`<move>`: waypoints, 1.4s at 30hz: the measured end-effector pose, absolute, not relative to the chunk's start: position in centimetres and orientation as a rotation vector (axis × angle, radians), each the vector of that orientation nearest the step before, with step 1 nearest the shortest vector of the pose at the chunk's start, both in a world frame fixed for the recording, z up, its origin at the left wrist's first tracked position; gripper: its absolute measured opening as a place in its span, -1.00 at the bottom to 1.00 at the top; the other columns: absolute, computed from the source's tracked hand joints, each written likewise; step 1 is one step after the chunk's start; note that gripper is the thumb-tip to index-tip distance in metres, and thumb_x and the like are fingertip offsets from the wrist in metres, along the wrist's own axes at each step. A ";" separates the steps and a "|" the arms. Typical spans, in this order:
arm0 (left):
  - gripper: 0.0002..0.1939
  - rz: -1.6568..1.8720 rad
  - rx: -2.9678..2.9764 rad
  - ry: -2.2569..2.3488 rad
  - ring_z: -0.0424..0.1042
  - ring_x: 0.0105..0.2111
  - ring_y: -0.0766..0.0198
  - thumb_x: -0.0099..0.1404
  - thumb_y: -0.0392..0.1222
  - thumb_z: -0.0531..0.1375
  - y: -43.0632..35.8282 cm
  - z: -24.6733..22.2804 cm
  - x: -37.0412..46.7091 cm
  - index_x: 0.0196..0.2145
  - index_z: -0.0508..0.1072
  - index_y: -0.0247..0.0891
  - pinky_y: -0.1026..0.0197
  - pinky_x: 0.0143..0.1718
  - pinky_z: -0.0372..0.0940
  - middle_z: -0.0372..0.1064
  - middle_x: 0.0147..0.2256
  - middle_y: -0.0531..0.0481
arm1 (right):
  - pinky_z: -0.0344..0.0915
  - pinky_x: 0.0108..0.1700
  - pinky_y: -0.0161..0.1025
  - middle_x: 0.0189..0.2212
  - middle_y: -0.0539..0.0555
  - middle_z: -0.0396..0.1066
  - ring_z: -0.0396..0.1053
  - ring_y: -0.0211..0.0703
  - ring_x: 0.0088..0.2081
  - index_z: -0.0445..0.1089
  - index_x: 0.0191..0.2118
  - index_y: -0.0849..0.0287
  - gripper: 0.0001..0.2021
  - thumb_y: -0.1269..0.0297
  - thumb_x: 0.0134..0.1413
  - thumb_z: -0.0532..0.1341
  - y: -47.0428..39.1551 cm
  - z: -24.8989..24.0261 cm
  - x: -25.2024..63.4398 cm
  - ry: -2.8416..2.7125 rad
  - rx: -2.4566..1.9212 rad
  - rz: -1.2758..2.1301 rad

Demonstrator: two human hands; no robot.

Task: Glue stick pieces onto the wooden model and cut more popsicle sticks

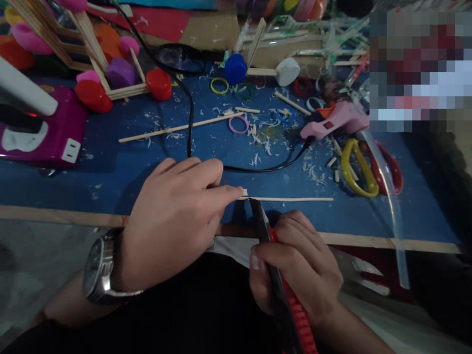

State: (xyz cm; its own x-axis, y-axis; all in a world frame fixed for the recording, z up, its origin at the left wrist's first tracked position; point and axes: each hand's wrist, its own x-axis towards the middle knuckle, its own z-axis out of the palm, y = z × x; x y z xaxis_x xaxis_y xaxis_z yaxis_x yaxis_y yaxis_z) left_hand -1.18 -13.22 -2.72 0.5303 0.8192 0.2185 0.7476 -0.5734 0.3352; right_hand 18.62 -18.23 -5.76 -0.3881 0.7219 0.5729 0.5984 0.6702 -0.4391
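My left hand (177, 211), with a watch (98, 268) on its wrist, presses down near the table's front edge. Its index finger rests on a small pale wood piece (244, 192) beside a thin wooden stick (295, 199), whose left part is hidden under the hand. My right hand (298, 260) is closed round a red and black cutter (275, 275). The cutter's dark blade points up and away, its tip touching or very near the stick just right of my left fingertip.
A pink glue gun (335, 123) with a black cord and scissors with yellow and red handles (359, 169) lie right. A purple power socket box (62, 128) stands left. Behind are stick frames with coloured caps (158, 83), a long stick (177, 129), rings and shavings.
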 end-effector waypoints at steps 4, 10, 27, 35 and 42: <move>-0.71 0.537 2.560 1.333 0.29 -0.36 0.22 0.43 -0.31 0.12 -13.2 -2.7 -1.2 -0.11 0.61 -0.04 0.09 -0.35 0.04 0.34 -0.37 0.04 | 0.12 -0.37 -0.12 -0.50 -0.04 0.11 0.09 -0.19 -0.46 0.23 -0.37 0.10 -0.80 0.58 -0.02 0.16 -18.0 -5.3 18.4 -2.121 -1.050 0.238; -0.75 0.546 2.542 1.311 0.27 -0.38 0.22 0.42 -0.31 0.14 -13.0 -2.7 -1.2 -0.16 0.61 -0.06 0.10 -0.36 0.04 0.34 -0.37 0.03 | 0.07 -0.39 -0.12 -0.52 -0.05 0.10 0.09 -0.19 -0.48 0.21 -0.37 0.09 -0.81 0.55 0.00 0.15 -17.8 -5.0 17.9 -2.091 -1.085 0.225; -0.72 0.556 2.574 1.308 0.33 -0.34 0.20 0.44 -0.29 0.11 -13.3 -2.9 -1.2 -0.11 0.61 -0.07 0.10 -0.34 0.09 0.37 -0.33 0.01 | 0.09 -0.35 -0.11 -0.53 -0.03 0.18 0.16 -0.16 -0.47 0.19 -0.40 0.07 -0.84 0.46 0.12 0.15 -17.5 -5.3 18.2 -2.198 -1.127 0.151; -0.62 0.662 2.483 1.273 0.47 -0.05 0.11 0.44 -0.32 0.05 -13.9 -2.4 -2.4 0.13 0.47 -0.22 0.06 -0.04 0.36 0.50 -0.05 -0.11 | 0.08 -0.36 -0.13 -0.53 -0.04 0.24 0.17 -0.16 -0.49 0.19 -0.38 0.07 -0.84 0.47 0.11 0.16 -17.4 -5.3 18.3 -2.206 -1.079 0.148; -0.60 0.695 2.484 1.300 0.47 -0.03 0.12 0.38 -0.40 0.06 -13.8 -1.1 -4.1 0.08 0.51 -0.21 0.09 0.00 0.37 0.50 -0.04 -0.11 | 0.06 -0.37 -0.14 -0.54 -0.04 0.25 0.16 -0.18 -0.50 0.19 -0.39 0.07 -0.83 0.48 0.09 0.16 -17.4 -5.3 18.1 -2.173 -1.071 0.165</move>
